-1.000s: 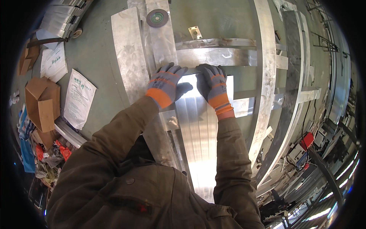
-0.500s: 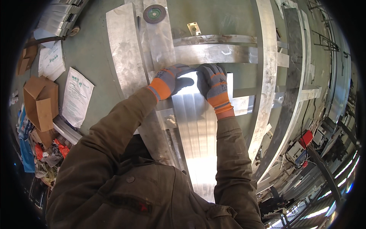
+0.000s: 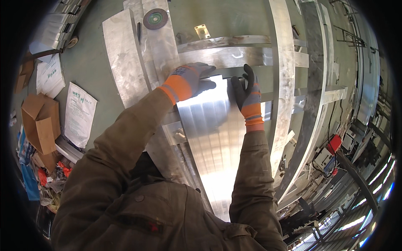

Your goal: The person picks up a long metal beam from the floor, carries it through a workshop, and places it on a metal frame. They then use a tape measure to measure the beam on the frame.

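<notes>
Ribbed metal panel [image 3: 213, 138]: runs from near middle to just short of the far crossbar; more of its bright face shows between the hands than half a second ago.
Litter heap [image 3: 53, 186]: near left, red plastic and crumpled wrap; any bin around it can't be made out.
Open carton [image 3: 41, 125]: left, flaps up, beyond the litter; contents not visible.
White bag [image 3: 80, 115]: lies flat just right of the carton, printed; filling can't tell.
Right hand [image 3: 249, 99]: at panel's far right corner; fingers were bunched over the edge, now spread wide, hand shifted right; contact unclear.
Left hand [image 3: 186, 80]: at far left corner, as before; fingers past the edge, thumb over the face, can't tell if clamped.
Meaning: right grip looks loosened, left one apparently keeps that end steady; probably a regrip or release.
Second carton [image 3: 24, 76]: far left, partly cut off, inside not visible.
Crossbar [image 3: 226, 57]: just beyond the hands.
Disc [image 3: 155, 19]: farther, on the left beam [image 3: 161, 46].
</notes>
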